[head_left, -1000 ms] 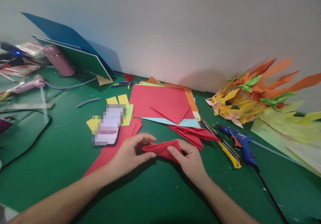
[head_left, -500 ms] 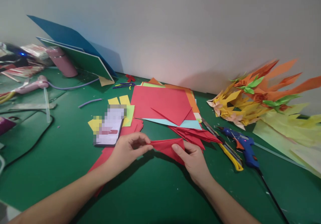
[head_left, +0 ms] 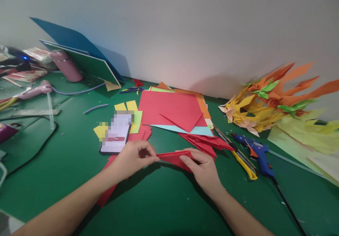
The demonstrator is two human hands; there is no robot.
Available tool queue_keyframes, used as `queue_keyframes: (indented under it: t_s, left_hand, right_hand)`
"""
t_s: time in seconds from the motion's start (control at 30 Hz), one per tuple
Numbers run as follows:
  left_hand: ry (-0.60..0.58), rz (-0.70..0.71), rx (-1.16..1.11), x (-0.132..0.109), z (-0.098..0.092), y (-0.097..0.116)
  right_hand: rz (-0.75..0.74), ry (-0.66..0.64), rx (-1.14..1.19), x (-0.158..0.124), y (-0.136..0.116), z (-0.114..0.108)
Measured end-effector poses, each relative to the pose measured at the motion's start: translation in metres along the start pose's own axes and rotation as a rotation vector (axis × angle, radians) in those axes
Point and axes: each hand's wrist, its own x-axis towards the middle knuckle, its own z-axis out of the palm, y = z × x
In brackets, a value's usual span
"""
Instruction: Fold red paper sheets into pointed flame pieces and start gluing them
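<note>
A folded piece of red paper (head_left: pixel 173 157) is stretched between both hands, just above the green table. My left hand (head_left: pixel 137 155) pinches its narrow left tip between thumb and forefinger. At the wider right end, my right hand (head_left: pixel 202 165) grips it with the thumb on the near face and the fingers behind. Beyond it lie a stack of coloured sheets with a red sheet (head_left: pixel 169 105) on top and a pile of folded red pieces (head_left: pixel 201 144). Close to my left wrist are a phone (head_left: pixel 118 133) and more red paper (head_left: pixel 108 193), partly hidden by the forearm.
On the right lie a yellow utility knife (head_left: pixel 246 165) and a blue glue gun (head_left: pixel 254 146) with its cord. Paper flowers (head_left: pixel 265 102) stand behind them. At left are a pink glue gun (head_left: pixel 37 89), a pink bottle (head_left: pixel 66 65) and leaning boards (head_left: pixel 87 61).
The red paper has become narrower in view, its upper edge folded or tilted over. Both hands have shifted slightly left, and the right hand has turned a little.
</note>
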Motion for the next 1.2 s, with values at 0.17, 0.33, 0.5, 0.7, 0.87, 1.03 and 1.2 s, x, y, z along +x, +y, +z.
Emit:
queue_keyframes:
  t_s: [0.17,0.33,0.5,0.7,0.87,1.03,1.2]
  left_hand:
    - [0.012,-0.072,-0.278,0.002,0.003,0.001]
    - [-0.058,-0.173,-0.352,0.002,0.008,0.001]
    - [-0.012,-0.177,-0.319,0.001,0.01,0.004]
    - [-0.028,-0.216,-0.321,0.002,0.007,0.005]
    - [-0.083,-0.248,-0.406,0.004,0.002,-0.001]
    - [-0.102,-0.096,-0.199,-0.002,0.002,0.002]
    - [-0.074,-0.003,-0.229,-0.005,0.018,0.002]
  right_hand:
    - [0.076,0.012,0.022,0.001,0.0,-0.002]
    - [0.132,0.028,0.097,0.0,0.002,-0.002]
    - [0.161,0.024,0.105,-0.001,0.004,-0.002]
    - [0.153,0.022,0.092,0.0,0.002,-0.002]
    - [0.105,0.008,0.088,0.0,0.001,-0.002]
    - [0.064,-0.047,-0.007,0.0,0.0,-0.002]
    - [0.042,-0.125,0.012,0.0,0.003,0.002]
